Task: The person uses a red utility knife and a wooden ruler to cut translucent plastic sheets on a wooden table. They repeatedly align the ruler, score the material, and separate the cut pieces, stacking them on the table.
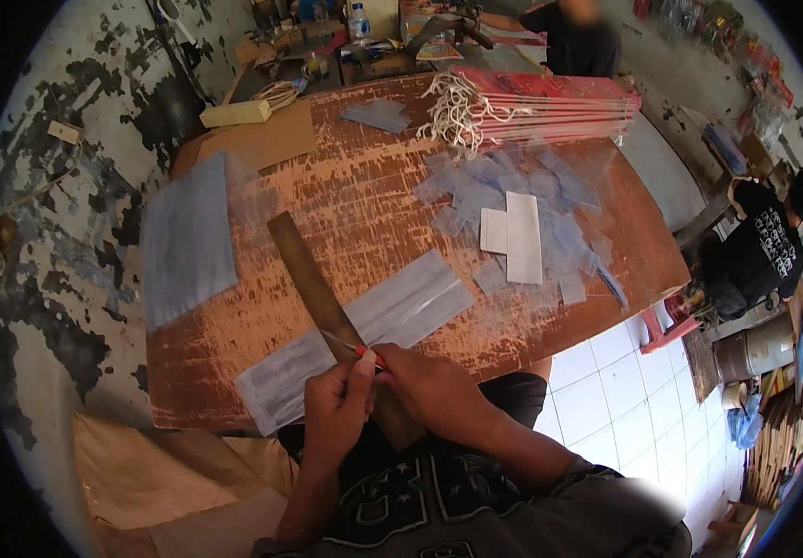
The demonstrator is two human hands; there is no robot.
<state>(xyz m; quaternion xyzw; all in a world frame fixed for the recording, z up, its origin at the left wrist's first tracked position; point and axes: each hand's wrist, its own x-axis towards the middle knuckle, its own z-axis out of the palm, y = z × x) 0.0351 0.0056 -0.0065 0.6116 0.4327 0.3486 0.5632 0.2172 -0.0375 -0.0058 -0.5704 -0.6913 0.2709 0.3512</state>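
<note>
Where paint has worn off, the wooden table [364, 214] shows pale; white floor tiles [634, 400] beside it.

1. Ahead of the hands [392, 395], a long ruler [313, 288] and a clear plastic strip [364, 330] cover the table [364, 200].
2. Beyond them the bare wood is free.
3. Far right ahead, cut plastic pieces [513, 209] and stacked red bags [559, 107] block passage.

Single head-worn fisheye view, looking steeply down from close above the wooden worktable [364, 214], edges bent, far room probably blurred by distortion
</note>
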